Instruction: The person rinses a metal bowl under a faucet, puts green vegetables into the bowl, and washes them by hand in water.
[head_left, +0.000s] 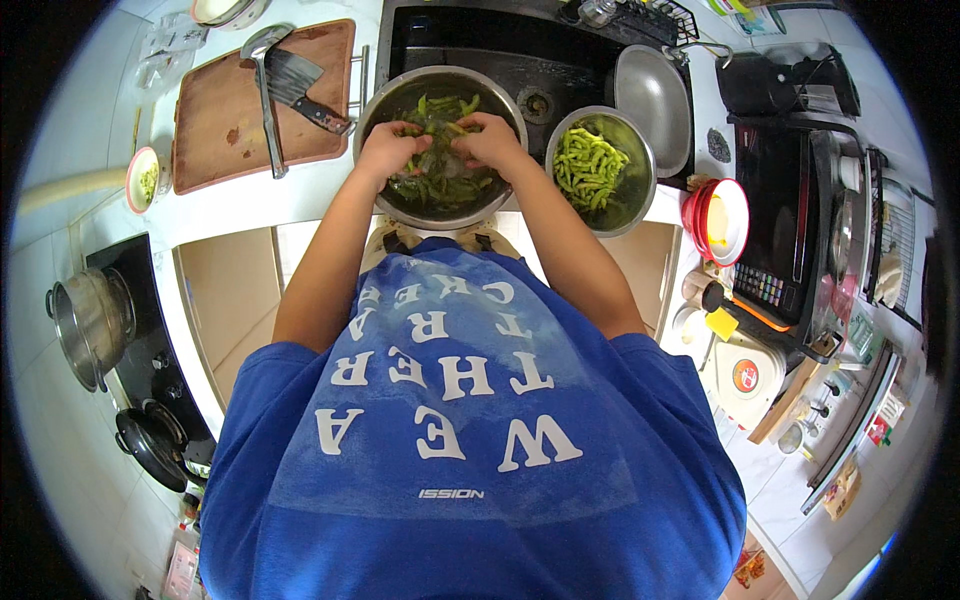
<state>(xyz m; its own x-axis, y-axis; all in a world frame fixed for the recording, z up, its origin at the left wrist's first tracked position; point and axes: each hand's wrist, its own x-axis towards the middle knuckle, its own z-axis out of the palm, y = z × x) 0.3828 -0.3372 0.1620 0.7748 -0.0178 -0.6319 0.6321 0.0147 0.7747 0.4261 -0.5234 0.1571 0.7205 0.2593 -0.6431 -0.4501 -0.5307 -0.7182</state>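
In front of me a large stainless steel basin (441, 220) holds water and green edamame pods (450, 187). Both my hands are inside its rim, over the water. My left hand (391, 152) is at the left side, its thumb and fingers closed around green pods that are partly hidden. On the right, my right hand (489, 144) pinches a yellowish-green pod (456, 130) at its fingertips. A smaller steel bowl (639, 187) stands to the right of the basin, with a heap of brighter green pods (589, 169) in it.
A cutting board (217, 127) at the left bears a cleaver (296, 79) and a ladle (267, 112). Behind the basin is a dark sink (480, 64), with an oval metal basin (654, 109) at its right. Red bowls (716, 221) stand beside a microwave (776, 202). A small bowl (142, 180) sits far left.
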